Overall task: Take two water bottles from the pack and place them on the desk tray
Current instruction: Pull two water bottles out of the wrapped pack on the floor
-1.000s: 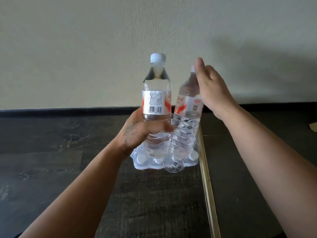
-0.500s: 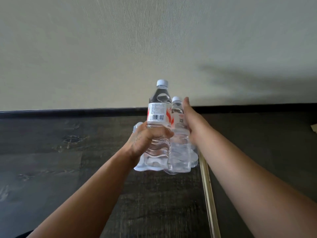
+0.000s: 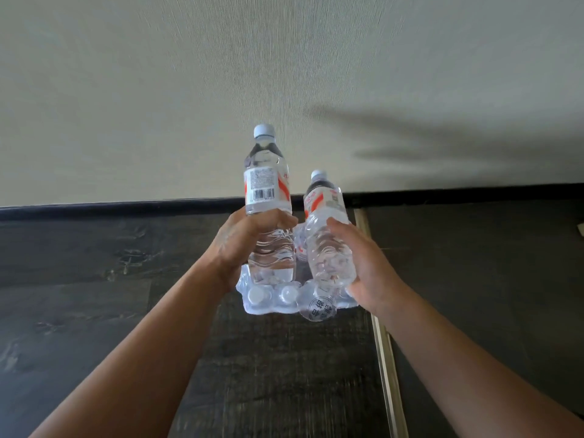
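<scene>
My left hand grips a clear water bottle with a white cap and a red-and-white label, held upright above the pack. My right hand wraps around the lower body of a second bottle, tilted a little left. Under both lies the plastic-wrapped pack of bottles on the dark floor, with white caps showing through the film. No desk tray is in view.
A dark wood-grain floor runs to a black baseboard under a pale wall. A thin metal strip crosses the floor just right of the pack.
My right hand slid from the second bottle's top to its lower body and now grips it above the pack. The left bottle stays raised.
</scene>
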A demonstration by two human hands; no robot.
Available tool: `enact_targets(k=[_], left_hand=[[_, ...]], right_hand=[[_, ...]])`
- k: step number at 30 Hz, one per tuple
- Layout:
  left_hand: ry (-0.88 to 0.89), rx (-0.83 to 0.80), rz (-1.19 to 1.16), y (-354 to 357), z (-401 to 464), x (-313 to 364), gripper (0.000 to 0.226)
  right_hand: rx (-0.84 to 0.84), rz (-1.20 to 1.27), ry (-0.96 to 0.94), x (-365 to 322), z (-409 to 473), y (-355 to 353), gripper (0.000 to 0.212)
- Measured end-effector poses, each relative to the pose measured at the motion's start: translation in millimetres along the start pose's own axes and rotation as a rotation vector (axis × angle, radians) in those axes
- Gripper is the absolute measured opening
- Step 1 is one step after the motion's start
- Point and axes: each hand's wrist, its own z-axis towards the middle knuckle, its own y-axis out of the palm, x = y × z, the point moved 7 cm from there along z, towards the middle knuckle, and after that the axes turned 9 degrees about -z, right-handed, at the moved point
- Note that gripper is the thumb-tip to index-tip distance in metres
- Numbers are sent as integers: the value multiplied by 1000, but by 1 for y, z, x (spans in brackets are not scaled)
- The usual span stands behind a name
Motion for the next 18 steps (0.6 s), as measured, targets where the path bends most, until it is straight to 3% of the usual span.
enact_targets(k=[2,4,10,14,18], left_hand=[[5,7,20,0,-2,-1,49],[24,-2,33,0,-3,0,57],[118,-95,41,2,-15,4,30],[143,-121,18,11,-30,12,17],[154,-109,21,28,-57,39,37]], right_hand=[[-4,10,-24,-6,0,0,63],[-32,5,-60,-14,0,1,54],[-57,-56,-131,-26,-17,1,80],[-27,-62,-135,-38,-32,-2,71],[-34,-33,-147,-58,-60,1,68]])
